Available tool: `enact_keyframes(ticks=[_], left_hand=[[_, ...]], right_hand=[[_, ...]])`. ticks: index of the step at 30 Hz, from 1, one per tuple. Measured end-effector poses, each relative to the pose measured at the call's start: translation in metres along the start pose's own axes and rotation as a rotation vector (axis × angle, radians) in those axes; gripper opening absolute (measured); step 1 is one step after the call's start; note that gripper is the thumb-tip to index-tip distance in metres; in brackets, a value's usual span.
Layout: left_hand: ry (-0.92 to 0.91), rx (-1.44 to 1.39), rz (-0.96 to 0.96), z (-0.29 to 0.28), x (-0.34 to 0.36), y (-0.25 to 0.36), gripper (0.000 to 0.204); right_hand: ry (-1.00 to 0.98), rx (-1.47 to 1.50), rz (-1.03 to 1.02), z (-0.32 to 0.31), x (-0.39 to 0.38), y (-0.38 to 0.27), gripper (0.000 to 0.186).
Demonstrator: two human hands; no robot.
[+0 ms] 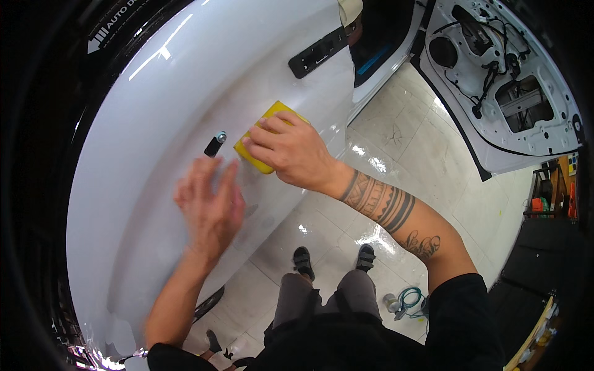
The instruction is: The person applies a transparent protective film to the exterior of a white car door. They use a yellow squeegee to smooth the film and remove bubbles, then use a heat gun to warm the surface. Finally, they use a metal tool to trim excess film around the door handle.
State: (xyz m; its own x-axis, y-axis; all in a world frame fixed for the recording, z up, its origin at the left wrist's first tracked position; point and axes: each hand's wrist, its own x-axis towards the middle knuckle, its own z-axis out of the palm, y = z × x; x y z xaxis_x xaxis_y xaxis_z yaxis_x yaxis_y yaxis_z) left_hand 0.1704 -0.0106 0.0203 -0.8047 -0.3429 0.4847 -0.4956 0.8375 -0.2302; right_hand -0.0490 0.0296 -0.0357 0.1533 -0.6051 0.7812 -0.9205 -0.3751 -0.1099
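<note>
The right hand [288,149] gripped a yellow block [257,162], fingers curled over its top, and held it against a pale, curved car panel [154,111]. The left hand [211,201] was a blur, fingers loosely spread and seemingly empty; from where I stood I couldn't tell whether it touched the surface. To my eye, the step in hand was working the block over the panel, and the next move called for an even, flat grip and some care round the raised fitting. The block's long axis ran slantwise, one short end toward the person's near left, the other toward the far right, though the hand covered much of it. Just left of it stood that small dark fitting [213,146] with a metal end; beyond its far end was a black recessed plate [317,53]. Farther right, over the tiled floor [402,127], a door's inner side [554,74] showed its wiring.
</note>
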Motion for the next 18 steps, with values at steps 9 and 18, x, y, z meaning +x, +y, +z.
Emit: enact_keyframes(ticks=[9,18], left_hand=[[-0.206,0.351,0.312,0.016,0.032,-0.016,0.052],[-0.359,0.222,0.648,-0.013,0.059,-0.046,0.044]], right_hand=[[-0.039,0.034,-0.03,-0.001,0.001,0.002,0.016],[-0.173,-0.003,-0.132,-0.018,0.0,0.016,0.018]])
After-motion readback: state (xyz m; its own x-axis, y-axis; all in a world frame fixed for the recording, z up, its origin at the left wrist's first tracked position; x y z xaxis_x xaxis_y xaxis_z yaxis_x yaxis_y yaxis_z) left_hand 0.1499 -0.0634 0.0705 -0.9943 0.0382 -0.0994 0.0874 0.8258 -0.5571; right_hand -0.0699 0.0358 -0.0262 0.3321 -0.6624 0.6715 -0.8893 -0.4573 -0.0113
